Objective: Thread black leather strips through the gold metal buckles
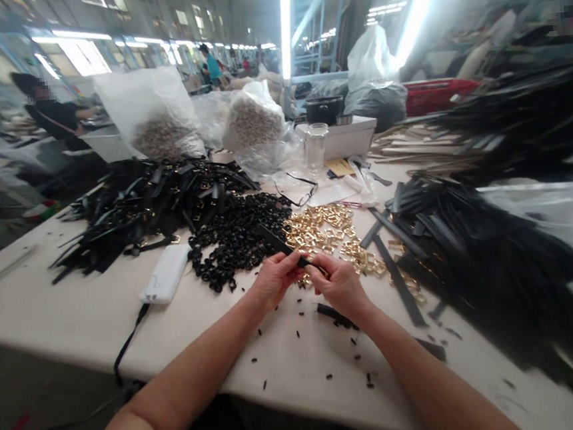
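My left hand point(275, 277) and my right hand point(341, 284) meet over the white table point(74, 314), both pinched on one narrow black strap point(280, 244) that slants up to the left. Something small between the fingertips is hidden. Right behind the hands lies a heap of gold metal buckles point(325, 228). A pile of black rings point(238, 236) sits to the left of it. Loose black straps point(470, 252) are spread to the right of my right hand.
A white phone point(166, 272) with a black cable lies left of the rings. Finished black straps point(139, 201) are heaped at the back left. Bags of hardware point(253, 121), a glass jar point(316, 145), eyeglasses point(297, 190) and a white box point(347, 136) stand behind. Other people work far off.
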The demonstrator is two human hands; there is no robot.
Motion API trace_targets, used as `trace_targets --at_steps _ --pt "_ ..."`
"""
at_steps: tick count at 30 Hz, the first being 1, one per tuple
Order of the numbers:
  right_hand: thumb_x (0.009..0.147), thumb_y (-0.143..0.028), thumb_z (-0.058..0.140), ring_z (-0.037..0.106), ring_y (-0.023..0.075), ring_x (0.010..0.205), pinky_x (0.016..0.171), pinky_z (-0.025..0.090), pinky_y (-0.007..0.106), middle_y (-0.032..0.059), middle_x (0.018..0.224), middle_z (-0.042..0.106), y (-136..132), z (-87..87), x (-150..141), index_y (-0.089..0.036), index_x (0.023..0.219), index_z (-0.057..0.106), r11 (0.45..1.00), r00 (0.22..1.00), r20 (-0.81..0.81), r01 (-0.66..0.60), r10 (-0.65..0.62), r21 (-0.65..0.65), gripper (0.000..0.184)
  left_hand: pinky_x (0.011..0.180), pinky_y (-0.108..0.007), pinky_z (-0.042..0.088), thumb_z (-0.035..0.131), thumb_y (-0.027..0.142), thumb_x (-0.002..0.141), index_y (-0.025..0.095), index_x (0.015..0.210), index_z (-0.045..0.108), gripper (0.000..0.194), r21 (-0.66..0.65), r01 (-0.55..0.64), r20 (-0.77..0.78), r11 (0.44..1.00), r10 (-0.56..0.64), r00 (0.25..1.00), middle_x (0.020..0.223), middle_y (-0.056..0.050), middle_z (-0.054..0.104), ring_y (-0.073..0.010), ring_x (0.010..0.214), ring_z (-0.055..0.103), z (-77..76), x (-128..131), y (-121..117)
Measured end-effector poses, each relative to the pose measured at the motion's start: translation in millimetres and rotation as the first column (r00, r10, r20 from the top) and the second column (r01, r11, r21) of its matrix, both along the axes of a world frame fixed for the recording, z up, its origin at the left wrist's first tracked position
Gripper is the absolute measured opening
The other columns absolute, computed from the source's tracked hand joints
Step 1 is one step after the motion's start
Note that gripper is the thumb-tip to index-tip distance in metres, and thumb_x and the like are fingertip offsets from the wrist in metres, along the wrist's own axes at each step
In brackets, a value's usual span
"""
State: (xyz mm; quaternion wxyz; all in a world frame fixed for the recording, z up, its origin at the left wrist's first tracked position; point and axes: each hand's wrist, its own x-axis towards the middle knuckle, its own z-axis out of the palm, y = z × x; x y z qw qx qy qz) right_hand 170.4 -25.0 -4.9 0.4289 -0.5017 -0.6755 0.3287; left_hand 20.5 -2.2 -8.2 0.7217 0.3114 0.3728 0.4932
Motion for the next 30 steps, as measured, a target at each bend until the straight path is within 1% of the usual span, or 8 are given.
trace_targets --at_steps 6,8,10,14,17,21,25,30 --pt "0.085 -0.034 0.053 0.048 0.0121 0.041 0.045 0.037 0.024 -0.0028 0.048 0.053 5 -6.3 1 -0.021 0.071 0.059 1.000 1.000 -0.009 0.003 -0.003 0.013 0.021 0.060 -0.019 0.049 0.086 0.038 0.063 0.015 0.081 0.076 0.031 0.021 0.024 0.070 0.999 -0.026 0.997 0.079 -0.003 0.070 -0.0097 0.065 0.058 -5.3 3 0" --pt "0.085 -0.037 0.053 0.048 0.0114 0.042 0.046 0.038 0.023 -0.0024 0.048 0.054 5 -4.7 0 -0.020 0.072 0.060 0.999 0.999 -0.030 -0.022 0.021 -0.030 0.022 0.056 -0.018 0.048 0.088 0.039 0.060 0.012 0.082 0.075 0.037 0.002 0.034 0.058 0.999 -0.034 0.998 0.075 -0.003 0.068 -0.0076 0.060 0.056 -4.5 1 1" --pt "0.085 -0.040 0.054 0.047 0.0102 0.042 0.044 0.037 0.021 -0.0020 0.049 0.055 4 -2.3 0 -0.018 0.072 0.059 0.989 0.994 -0.084 -0.080 0.070 -0.125 0.026 0.053 -0.016 0.046 0.090 0.040 0.057 0.009 0.081 0.074 0.043 -0.015 0.039 0.045 0.999 -0.038 0.998 0.072 -0.003 0.066 -0.0054 0.056 0.054 -3.2 -1 2" --pt "0.087 -0.055 0.051 0.045 0.0075 0.039 0.039 0.034 0.017 -0.0006 0.052 0.059 5 -0.4 0 -0.016 0.077 0.058 0.909 0.943 -0.305 -0.239 0.134 -0.340 0.041 0.051 -0.015 0.045 0.091 0.040 0.055 0.007 0.081 0.073 0.046 -0.035 0.049 0.026 0.998 -0.048 0.999 0.070 -0.004 0.066 -0.0048 0.054 0.053 -4.1 -7 7" --pt "0.086 -0.064 0.050 0.048 0.0071 0.038 0.038 0.036 0.016 0.0006 0.055 0.062 5 -2.3 0 -0.015 0.082 0.058 0.868 0.886 -0.451 -0.302 0.104 -0.394 0.050 0.047 -0.013 0.043 0.090 0.040 0.058 0.005 0.082 0.072 0.046 -0.051 0.055 -0.004 0.997 -0.055 0.998 0.067 -0.004 0.064 -0.0041 0.051 0.050 -6.4 -10 9" --pt "0.087 -0.064 0.052 0.054 0.0088 0.040 0.040 0.042 0.016 0.0030 0.060 0.065 6 -8.1 2 -0.015 0.086 0.059 0.830 0.825 -0.560 -0.362 0.074 -0.425 0.049 0.045 -0.013 0.042 0.086 0.037 0.065 0.006 0.082 0.072 0.038 -0.050 0.061 -0.041 0.997 -0.063 0.997 0.069 -0.005 0.066 -0.0041 0.050 0.049 -7.0 -13 11" --pt "0.088 -0.062 0.052 0.057 0.0098 0.043 0.043 0.046 0.018 0.0043 0.063 0.067 7 -10.4 2 -0.015 0.090 0.060 0.804 0.804 -0.591 -0.394 0.066 -0.446 0.048 0.044 -0.013 0.041 0.086 0.037 0.065 0.007 0.081 0.072 0.037 -0.058 0.067 -0.055 0.996 -0.070 0.996 0.070 -0.005 0.066 -0.0031 0.049 0.046 -4.8 -14 11" --pt "0.081 -0.066 0.059 0.056 0.0081 0.045 0.044 0.046 0.017 0.0028 0.065 0.066 7 -8.7 -1 -0.015 0.086 0.062 0.827 0.856 -0.509 -0.345 0.085 -0.443 0.052 0.044 -0.015 0.038 0.087 0.045 0.060 0.009 0.082 0.073 0.045 0.003 0.076 -0.107 0.997 -0.076 0.991 0.065 -0.002 0.062 -0.0043 0.050 0.047 -2.5 -13 7"
